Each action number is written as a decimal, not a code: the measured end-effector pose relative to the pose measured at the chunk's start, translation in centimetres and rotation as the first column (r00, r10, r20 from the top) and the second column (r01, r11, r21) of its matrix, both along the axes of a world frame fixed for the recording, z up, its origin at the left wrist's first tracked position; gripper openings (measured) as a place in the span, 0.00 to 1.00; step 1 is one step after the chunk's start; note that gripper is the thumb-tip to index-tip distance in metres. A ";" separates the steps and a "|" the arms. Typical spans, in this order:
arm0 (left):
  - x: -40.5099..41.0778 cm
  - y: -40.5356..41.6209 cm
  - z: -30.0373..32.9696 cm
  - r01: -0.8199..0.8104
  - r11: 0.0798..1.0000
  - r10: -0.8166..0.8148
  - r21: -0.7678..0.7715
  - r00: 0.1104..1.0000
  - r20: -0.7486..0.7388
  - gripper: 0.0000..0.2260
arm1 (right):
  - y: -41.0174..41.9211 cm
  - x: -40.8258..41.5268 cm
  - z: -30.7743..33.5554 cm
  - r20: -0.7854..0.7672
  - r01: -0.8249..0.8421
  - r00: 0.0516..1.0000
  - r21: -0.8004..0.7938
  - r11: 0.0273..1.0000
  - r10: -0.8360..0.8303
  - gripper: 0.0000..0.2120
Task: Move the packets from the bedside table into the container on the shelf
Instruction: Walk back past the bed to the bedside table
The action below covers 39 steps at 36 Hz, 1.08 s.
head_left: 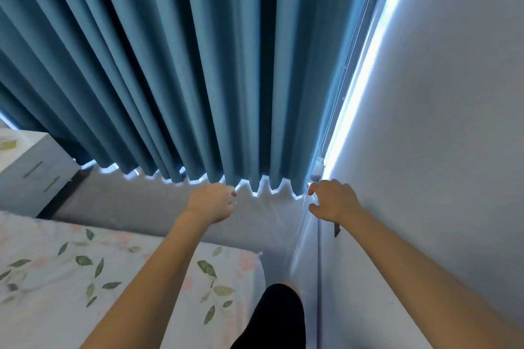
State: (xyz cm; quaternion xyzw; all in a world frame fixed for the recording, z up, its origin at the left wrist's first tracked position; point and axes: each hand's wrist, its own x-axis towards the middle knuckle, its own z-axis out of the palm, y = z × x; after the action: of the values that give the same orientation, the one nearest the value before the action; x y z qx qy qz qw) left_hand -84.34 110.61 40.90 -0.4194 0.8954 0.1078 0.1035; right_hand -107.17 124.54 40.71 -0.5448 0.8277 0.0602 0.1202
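A: Far left edge: white bedside table (34, 167), two drawer handles, top mostly cut off. Something pale and greenish on its top, possibly a packet, too blurred to call.

B: Then the floral bedsheet (85, 272) along the bottom left, teal curtain (170, 65) hanging over the grey floor. No packets clearly visible, no shelf, no container anywhere.

A: Left hand (212, 202) out in front by the curtain hem, fingers loosely curled, nothing in it. Right hand (333, 201) near the wall (439, 122), fingers half bent, apparently empty; a small reddish speck at the fingertip, unclear.

B: Likely risks: brushing or snagging the curtain, knocking the right hand on the wall in the narrow gap beside the bed. Also heading away from the table with nothing picked up.

A: Dark shape at bottom centre, probably a leg or foot, cropped.
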 end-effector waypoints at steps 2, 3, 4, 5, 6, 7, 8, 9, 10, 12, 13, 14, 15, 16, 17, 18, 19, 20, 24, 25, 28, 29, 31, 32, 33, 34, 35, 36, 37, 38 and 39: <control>-1.9 -2.6 -0.3 -0.003 1.000 0.003 0.002 1.000 0.005 0.16 | -2.9 -1.6 -0.3 0.006 -0.014 1.000 0.008 1.000 0.014 0.18; -2.8 -4.1 -0.6 -0.010 1.000 0.010 0.006 1.000 -0.001 0.16 | -4.5 -2.4 -0.5 0.006 -0.025 1.000 0.014 1.000 0.024 0.18; -3.7 -5.6 -0.8 -0.020 1.000 0.020 0.011 1.000 -0.013 0.15 | -6.3 -3.3 -0.6 0.006 -0.033 0.999 0.020 0.999 0.033 0.18; -4.6 -7.3 -1.2 -0.033 0.999 0.033 0.017 0.999 -0.028 0.15 | -8.3 -4.3 -0.7 0.007 -0.038 0.999 0.025 0.999 0.038 0.18; -5.5 -9.1 -1.5 -0.045 0.999 0.046 0.021 0.998 -0.048 0.14 | -10.4 -5.3 -0.9 0.008 -0.045 0.999 0.025 0.999 0.044 0.18; -6.3 -11.0 -2.0 -0.058 0.998 0.059 0.027 0.996 -0.067 0.14 | -12.7 -6.3 -1.0 0.006 -0.054 0.999 0.020 0.998 0.054 0.18; -7.2 -12.9 -2.3 -0.070 0.997 0.073 0.032 0.994 -0.082 0.14 | -15.2 -7.3 -1.2 0.004 -0.065 0.998 0.011 0.998 0.065 0.19; -8.0 -14.9 -2.7 -0.086 0.995 0.090 0.043 0.992 -0.091 0.14 | -17.7 -8.2 -1.3 0.002 -0.076 0.997 0.001 0.997 0.076 0.19; -8.8 -17.0 -3.2 -0.103 0.993 0.108 0.055 0.989 -0.099 0.14 | -20.3 -9.1 -1.5 0.000 -0.088 0.996 -0.009 0.996 0.088 0.19; -10.1 -21.3 -4.0 -0.138 0.987 0.146 0.083 0.984 -0.102 0.14 | -25.4 -10.3 -1.6 0.009 -0.122 0.993 -0.009 0.993 0.122 0.22; -10.7 -23.4 -4.4 -0.155 0.983 0.164 0.094 0.982 -0.094 0.14 | -27.6 -10.7 -1.6 0.024 -0.140 0.990 -0.010 0.990 0.140 0.23; -11.2 -25.3 -4.6 -0.173 0.980 0.181 0.096 0.980 -0.081 0.14 | -29.9 -11.1 -1.6 0.038 -0.161 0.986 -0.015 0.987 0.161 0.25; -11.6 -27.2 -4.7 -0.191 0.977 0.197 0.098 0.979 -0.059 0.14 | -32.1 -11.5 -1.5 0.047 -0.184 0.982 -0.021 0.983 0.184 0.26; -12.0 -28.8 -4.7 -0.206 0.974 0.210 0.099 0.977 -0.040 0.15 | -34.2 -11.8 -1.4 0.052 -0.206 0.977 -0.031 0.978 0.208 0.27; -12.3 -30.3 -4.6 -0.222 0.969 0.226 0.105 0.974 -0.026 0.15 | -36.2 -12.0 -1.2 0.053 -0.227 0.972 -0.044 0.973 0.229 0.27; -12.4 -31.7 -4.4 -0.240 0.965 0.244 0.105 0.969 -0.025 0.15 | -38.1 -12.1 -1.0 0.052 -0.247 0.967 -0.057 0.967 0.250 0.27; -12.4 -33.1 -4.3 -0.263 0.959 0.268 0.104 0.963 -0.032 0.15 | -39.9 -12.1 -0.8 0.053 -0.269 0.961 -0.065 0.961 0.273 0.26; -12.2 -34.5 -4.1 -0.288 0.953 0.293 0.093 0.955 -0.047 0.14 | -41.6 -12.0 -0.6 0.058 -0.293 0.953 -0.066 0.954 0.297 0.26; -10.0 -39.5 -3.5 -0.363 0.927 0.369 0.097 0.928 -0.054 0.14 | -48.9 -10.4 0.3 0.073 -0.407 0.910 -0.039 0.913 0.409 0.26; -9.1 -40.7 -3.5 -0.393 0.912 0.401 0.116 0.915 -0.054 0.14 | -50.8 -9.6 0.4 0.061 -0.441 0.895 -0.034 0.897 0.442 0.26; -5.3 -43.9 -3.7 -0.498 0.856 0.509 0.139 0.859 -0.051 0.16 | -56.7 -6.4 0.3 0.037 -0.541 0.840 -0.019 0.841 0.541 0.25; -3.9 -44.8 -3.8 -0.533 0.834 0.544 0.144 0.838 -0.047 0.16 | -58.6 -5.1 0.1 0.037 -0.572 0.820 -0.016 0.820 0.572 0.25; -1.1 -46.7 -4.2 -0.598 0.787 0.609 0.152 0.792 -0.040 0.16 | -62.4 -2.4 -0.4 0.048 -0.630 0.775 -0.001 0.776 0.630 0.24; 0.3 -47.6 -4.3 -0.623 0.768 0.632 0.149 0.774 -0.025 0.16 | -64.2 -1.1 -0.7 0.055 -0.657 0.753 0.013 0.754 0.655 0.24; 1.6 -48.6 -4.6 -0.646 0.749 0.654 0.147 0.757 -0.004 0.17 | -66.0 0.3 -1.1 0.067 -0.678 0.735 0.025 0.735 0.675 0.24; 2.8 -49.6 -4.8 -0.667 0.733 0.672 0.137 0.741 0.012 0.17 | -67.7 1.6 -1.6 0.075 -0.696 0.717 0.037 0.717 0.693 0.24; 4.0 -50.6 -5.1 -0.686 0.715 0.689 0.133 0.724 0.031 0.18 | -69.3 2.9 -2.1 0.074 -0.715 0.699 0.047 0.698 0.711 0.24; 5.1 -51.9 -5.4 -0.704 0.699 0.705 0.128 0.708 0.044 0.18 | -71.1 4.2 -2.5 0.072 -0.733 0.680 0.054 0.678 0.730 0.23; 6.3 -53.2 -5.6 -0.722 0.681 0.722 0.123 0.689 0.052 0.18 | -73.0 5.7 -2.9 0.074 -0.752 0.659 0.058 0.656 0.749 0.23; 7.4 -54.7 -5.8 -0.741 0.662 0.741 0.109 0.669 0.052 0.18 | -75.1 7.2 -3.3 0.079 -0.772 0.636 0.057 0.633 0.768 0.22; 8.6 -56.1 -5.9 -0.761 0.643 0.760 0.088 0.648 0.047 0.18 | -77.1 8.8 -3.5 0.083 -0.791 0.611 0.054 0.609 0.787 0.22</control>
State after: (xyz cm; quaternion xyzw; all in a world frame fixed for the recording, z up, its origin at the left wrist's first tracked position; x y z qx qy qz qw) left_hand -75.77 54.48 35.01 -0.7509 0.6299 0.1848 0.0719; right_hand -98.40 47.41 37.23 -0.8492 0.4967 0.1283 0.1252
